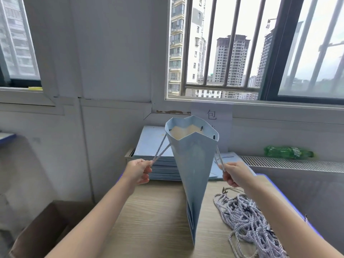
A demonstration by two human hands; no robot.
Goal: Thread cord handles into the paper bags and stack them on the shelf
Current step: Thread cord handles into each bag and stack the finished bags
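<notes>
A pale blue paper bag (193, 164) stood above the wooden bench (158, 211), mouth open at the top, its folded bottom narrowing toward the bench. The left hand (137, 172) pinched the left cord handle (161, 151), and the right hand (235, 174) pinched the right cord handle (218, 158), each drawn outward. A heap of loose cords (247, 220) lay at right; a stack of flat bags (156, 151) sat behind.
</notes>
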